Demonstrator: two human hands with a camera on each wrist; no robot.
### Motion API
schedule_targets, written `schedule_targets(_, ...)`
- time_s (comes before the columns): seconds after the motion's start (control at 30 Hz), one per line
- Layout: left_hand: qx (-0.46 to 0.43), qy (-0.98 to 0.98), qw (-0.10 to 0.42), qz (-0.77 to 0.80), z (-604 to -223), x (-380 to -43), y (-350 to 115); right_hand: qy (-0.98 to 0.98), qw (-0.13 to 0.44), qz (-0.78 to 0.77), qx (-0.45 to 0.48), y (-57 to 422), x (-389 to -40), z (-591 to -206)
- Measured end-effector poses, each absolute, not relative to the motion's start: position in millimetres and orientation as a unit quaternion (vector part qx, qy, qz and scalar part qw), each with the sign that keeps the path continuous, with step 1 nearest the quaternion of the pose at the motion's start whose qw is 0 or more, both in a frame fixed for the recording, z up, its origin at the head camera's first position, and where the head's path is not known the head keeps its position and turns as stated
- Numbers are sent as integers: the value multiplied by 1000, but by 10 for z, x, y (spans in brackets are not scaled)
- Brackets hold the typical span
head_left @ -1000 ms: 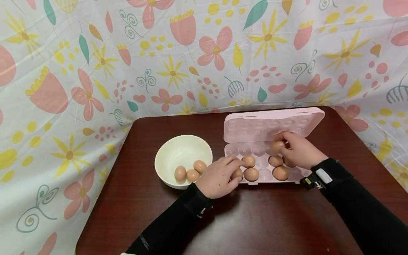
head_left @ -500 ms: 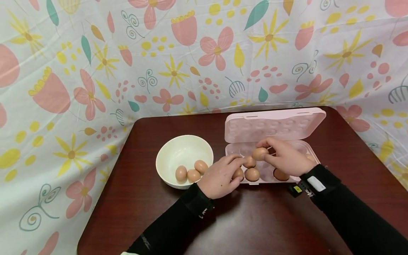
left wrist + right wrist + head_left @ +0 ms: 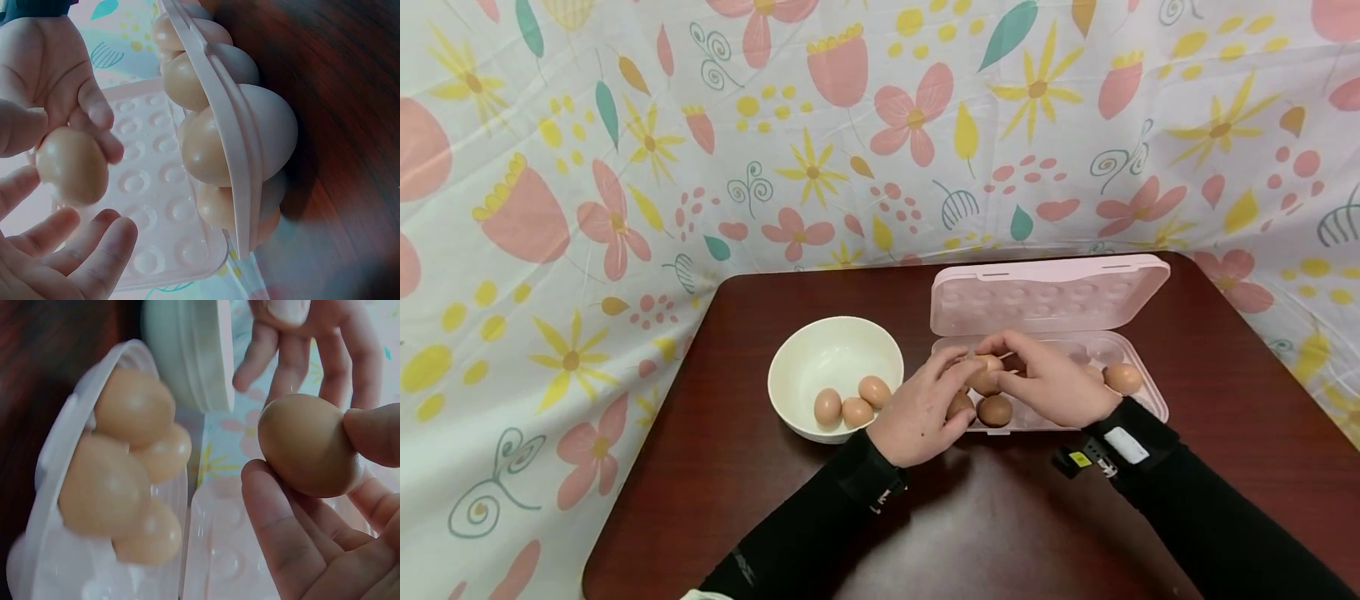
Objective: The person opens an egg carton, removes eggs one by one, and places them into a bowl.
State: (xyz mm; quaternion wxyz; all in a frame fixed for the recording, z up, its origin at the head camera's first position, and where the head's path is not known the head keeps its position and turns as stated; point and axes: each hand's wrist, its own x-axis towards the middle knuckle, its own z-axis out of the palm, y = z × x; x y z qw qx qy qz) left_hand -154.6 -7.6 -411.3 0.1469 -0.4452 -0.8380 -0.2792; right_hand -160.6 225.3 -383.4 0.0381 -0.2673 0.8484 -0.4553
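Over the left half of the pink egg carton (image 3: 1156,407), my right hand (image 3: 1060,383) pinches a brown egg (image 3: 309,444) between thumb and fingers. My left hand (image 3: 919,415) reaches in at the carton's left end, its fingers spread loosely close to that egg; whether they touch it is unclear. Beneath the hands, an egg (image 3: 995,411) sits in the front row, with another egg (image 3: 960,406) partly behind the left hand. Farther right, one more egg (image 3: 1123,378) rests in a cup. Other cups are hidden by the right hand.
Left of the carton stands a cream bowl (image 3: 797,350) with three eggs (image 3: 857,412) inside. The carton's lid (image 3: 1045,296) is raised at the back. Everything stands on a dark wooden table (image 3: 760,517) before a floral cloth (image 3: 850,125).
My right hand has carried the egg leftward from the carton's right half to beside my left hand. The left hand has barely moved. The egg at the right end has come into view.
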Motion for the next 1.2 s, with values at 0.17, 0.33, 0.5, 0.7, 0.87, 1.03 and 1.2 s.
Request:
schedule_targets(0.17, -437, -837, 148, -293, -4103, -1544, -76, 824, 46, -488, -283, 2153, -1618, -3865)
schedule_targets(0.33, -429, -839, 144, -303, -4096, -1543, -87, 821, 37, -496, -280, 2091, -1606, -3864)
schedule_targets(0.5, -429, -841, 155, -291, -4080, -1552, -107, 817, 36, -502, -281, 2047, -1600, -3859)
schedule_targets(0.7, -433, -839, 184, -273, -4072, -1569, -144, 808, 44, -513, -287, 2024, -1585, -3855)
schedule_targets(0.87, -429, -839, 202, -266, -4074, -1570, -180, 798, 50, -514, -311, 2008, -1592, -3875)
schedule_targets(1.03, -424, -842, 201, -267, -4062, -1567, -212, 796, 39, -506, -330, 1988, -1597, -3889)
schedule_targets(1.2, -415, -851, 195, -258, -4048, -1542, -264, 806, 32, -490, -330, 1958, -1581, -3905)
